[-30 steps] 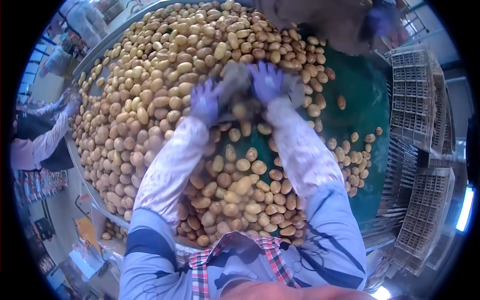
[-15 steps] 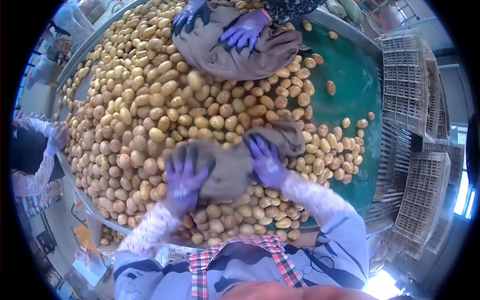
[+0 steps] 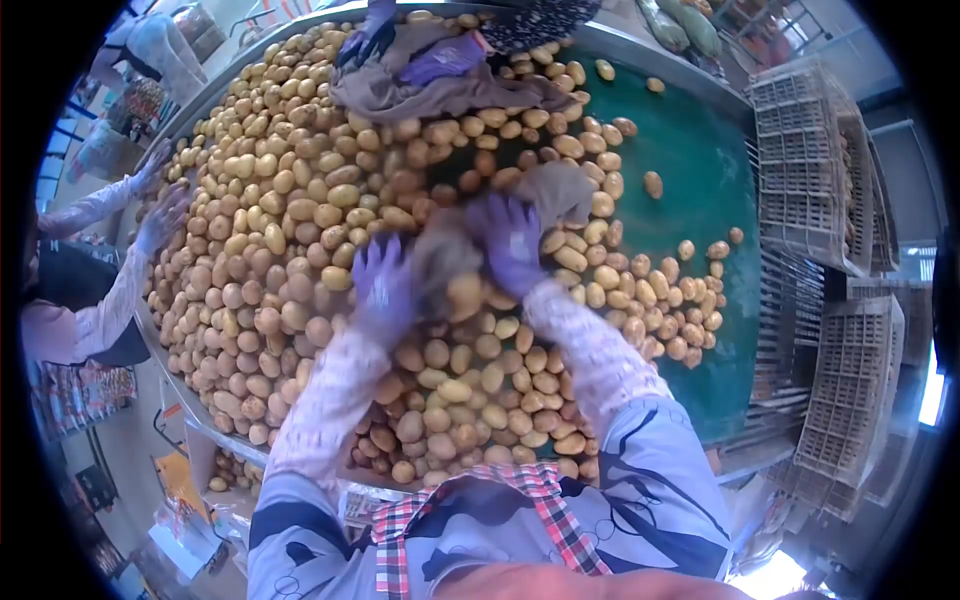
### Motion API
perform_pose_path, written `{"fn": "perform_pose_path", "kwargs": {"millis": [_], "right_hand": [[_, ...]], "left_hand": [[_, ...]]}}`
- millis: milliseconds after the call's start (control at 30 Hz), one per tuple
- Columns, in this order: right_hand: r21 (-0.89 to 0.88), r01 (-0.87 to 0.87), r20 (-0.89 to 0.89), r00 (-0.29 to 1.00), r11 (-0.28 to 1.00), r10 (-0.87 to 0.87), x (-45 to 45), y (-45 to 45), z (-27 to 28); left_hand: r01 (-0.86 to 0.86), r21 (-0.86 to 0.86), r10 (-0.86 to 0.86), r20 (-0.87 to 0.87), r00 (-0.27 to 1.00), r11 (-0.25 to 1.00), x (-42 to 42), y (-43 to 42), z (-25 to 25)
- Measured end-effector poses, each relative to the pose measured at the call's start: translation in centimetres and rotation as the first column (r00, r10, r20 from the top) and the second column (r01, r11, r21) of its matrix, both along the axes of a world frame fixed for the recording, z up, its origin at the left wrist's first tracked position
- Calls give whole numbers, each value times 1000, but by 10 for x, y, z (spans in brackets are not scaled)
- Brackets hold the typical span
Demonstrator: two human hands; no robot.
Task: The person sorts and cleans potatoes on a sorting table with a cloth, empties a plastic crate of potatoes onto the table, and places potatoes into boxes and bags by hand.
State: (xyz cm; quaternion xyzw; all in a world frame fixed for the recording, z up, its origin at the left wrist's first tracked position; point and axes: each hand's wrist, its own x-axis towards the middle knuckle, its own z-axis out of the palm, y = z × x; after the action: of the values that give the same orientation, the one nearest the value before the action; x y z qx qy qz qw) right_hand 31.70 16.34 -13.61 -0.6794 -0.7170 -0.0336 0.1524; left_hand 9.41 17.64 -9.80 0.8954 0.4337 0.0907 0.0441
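My left hand, in a purple glove, lies over the potatoes with its fingers stretched out and apart. Its thumb side borders a brown-grey cloth, whose middle part is smeared by motion between my hands. My right hand, gloved alike, grips the bunched cloth; its fingertips are blurred. One end of the cloth sticks out beyond my right hand. Loose potatoes lie under and around both hands, and one blurred potato shows just below the cloth.
Across the table, a co-worker's gloved hand rests on another brown cloth. At the left edge, another person's hands touch the pile. Green table surface shows at right, beside stacked slatted crates. A metal rim borders the table.
Both my hands have moved up and closer together, drawing the cloth away from me and bunching it. The co-worker's cloth has shifted farther off. The person at left now reaches onto the pile.
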Motion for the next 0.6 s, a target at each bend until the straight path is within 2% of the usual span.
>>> {"fn": "perform_pose_path", "kwargs": {"millis": [33,67,100,133,167,233,300,333,367,400,500,533,567,600], "right_hand": [[98,-110,11,994,989,110,-3,-39,20],[-4,-120,-61,991,993,120,-6,-76,23],[-102,-144,-57,989,984,139,-2,-108,29],[-44,-201,0,980,979,201,11,-136,12],[-125,-269,-29,963,955,267,20,-149,50],[-253,-360,-350,900,898,262,54,-157,65],[-97,-261,-508,843,960,178,83,-155,71],[-20,-131,-367,923,991,114,84,-145,114],[181,-64,-442,886,981,140,91,-129,125],[160,36,-478,877,986,46,100,-121,151],[455,195,-303,952,869,-56,133,-59,178],[560,260,-240,960,787,-146,139,-36,183],[578,260,-170,966,774,-198,152,-13,173],[533,333,-36,927,778,-372,162,11,155]], "left_hand": [[112,59,-111,-19,994,992,-10,-29,4],[172,0,-172,28,985,985,-15,-54,14],[180,-83,-185,-51,981,980,-24,-78,18],[176,-124,-177,8,984,977,-29,-96,28],[181,-188,-183,6,983,965,-31,-100,39],[192,-319,-203,-2,979,928,-40,-103,53],[188,-271,-110,277,954,944,-39,-80,44],[211,-265,-104,367,924,941,-26,-62,54],[231,-262,-92,454,886,937,-9,-44,70],[209,-139,-116,488,865,968,11,-29,87],[38,210,-159,596,787,977,87,22,113],[-20,209,-101,549,830,978,110,43,107],[-80,214,-39,500,865,974,132,62,97],[-78,189,-8,416,909,979,157,74,91]]}}
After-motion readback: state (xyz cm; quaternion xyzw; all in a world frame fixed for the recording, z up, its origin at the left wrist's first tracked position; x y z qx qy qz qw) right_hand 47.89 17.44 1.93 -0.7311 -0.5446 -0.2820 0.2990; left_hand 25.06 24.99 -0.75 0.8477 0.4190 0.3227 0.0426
